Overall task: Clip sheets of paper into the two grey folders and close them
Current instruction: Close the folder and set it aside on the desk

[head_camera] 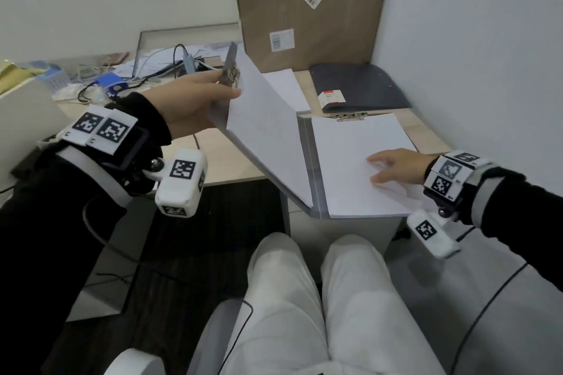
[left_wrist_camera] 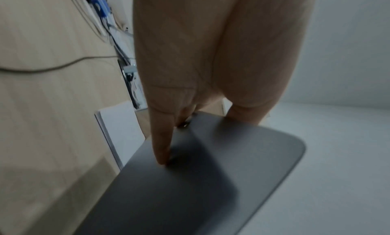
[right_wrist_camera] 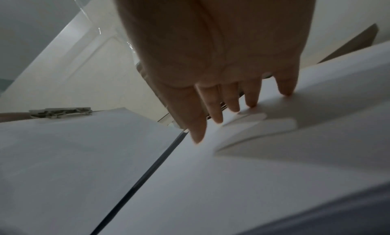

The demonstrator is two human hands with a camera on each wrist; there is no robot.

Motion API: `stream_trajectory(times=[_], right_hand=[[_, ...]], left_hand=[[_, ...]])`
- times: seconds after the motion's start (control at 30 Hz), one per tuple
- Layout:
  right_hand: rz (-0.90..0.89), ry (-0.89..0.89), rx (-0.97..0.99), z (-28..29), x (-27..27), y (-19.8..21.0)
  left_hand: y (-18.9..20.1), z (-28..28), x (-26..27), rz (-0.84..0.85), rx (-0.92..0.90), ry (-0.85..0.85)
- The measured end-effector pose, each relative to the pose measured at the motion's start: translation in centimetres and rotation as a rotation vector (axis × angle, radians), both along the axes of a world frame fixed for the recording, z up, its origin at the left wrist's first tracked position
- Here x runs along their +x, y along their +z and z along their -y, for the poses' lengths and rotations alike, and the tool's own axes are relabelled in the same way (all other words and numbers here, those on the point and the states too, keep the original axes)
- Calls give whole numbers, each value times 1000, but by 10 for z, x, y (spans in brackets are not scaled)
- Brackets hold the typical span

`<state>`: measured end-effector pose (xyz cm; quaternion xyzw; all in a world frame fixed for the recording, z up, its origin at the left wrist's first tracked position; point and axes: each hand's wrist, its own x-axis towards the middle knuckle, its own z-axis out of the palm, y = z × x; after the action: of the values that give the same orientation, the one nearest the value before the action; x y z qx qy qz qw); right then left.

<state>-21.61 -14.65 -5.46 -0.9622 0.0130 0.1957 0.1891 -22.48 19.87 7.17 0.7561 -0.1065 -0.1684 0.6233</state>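
Head view: an open grey folder (head_camera: 316,192) lies on the desk (head_camera: 231,161) edge, white sheets (head_camera: 350,161) under its metal clip (head_camera: 350,116). Left hand (head_camera: 195,100) grips the raised cover (head_camera: 262,137), itself carrying clipped paper. Right hand (head_camera: 396,166) presses flat, fingers spread. Second dark grey folder (head_camera: 359,87) lies closed behind.

1. A light wooden desk (head_camera: 231,158) carries everything.
2. An open grey folder (head_camera: 316,192) lies at the near right.
3. A closed dark folder (head_camera: 359,85) lies far right, with loose white sheets (head_camera: 286,88) just left of it.
4. A tall cardboard box (head_camera: 310,9) stands behind.
5. Cables (head_camera: 91,88) and papers (head_camera: 158,58) lie far left.
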Motion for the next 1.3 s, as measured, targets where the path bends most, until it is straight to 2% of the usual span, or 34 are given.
stream_trajectory(times=[0.1,0.17,0.23,0.4,0.47,0.63,0.7,0.77,0.8,0.93,1.03,1.17,1.3], right_hand=[[88,-284,30,26,2,-8],[44,-413,-8,45,-1,-13],[-21,-462,6,61,-4,-18],[-63,-557,276,80,-13,-26],[-34,-572,407,83,-16,-23],[43,-772,1147,77,-27,-16],[43,-809,1255,78,-31,-11],[4,-758,1260,78,-34,-8],[-29,-730,1222,78,-34,-9],[-64,-712,1058,65,-37,-16],[-14,-676,1024,55,-38,-17],[106,-612,939,50,-38,-15],[168,-556,1005,42,-37,-8]], left_hand=[[2,22,-2,36,-22,-60],[4,41,-4,24,-56,-86],[4,63,-3,-1,-102,-110],[-4,121,-5,-64,-134,-96],[-14,142,-7,-82,-86,-89],[-62,173,5,-117,226,-67],[-84,171,15,-167,413,-58],[-99,167,20,-137,585,-54],[-104,164,21,-118,610,-37],[-115,161,28,-143,497,75],[-116,153,33,-205,432,236],[-119,141,34,-313,243,280],[-125,128,32,-280,105,335]])
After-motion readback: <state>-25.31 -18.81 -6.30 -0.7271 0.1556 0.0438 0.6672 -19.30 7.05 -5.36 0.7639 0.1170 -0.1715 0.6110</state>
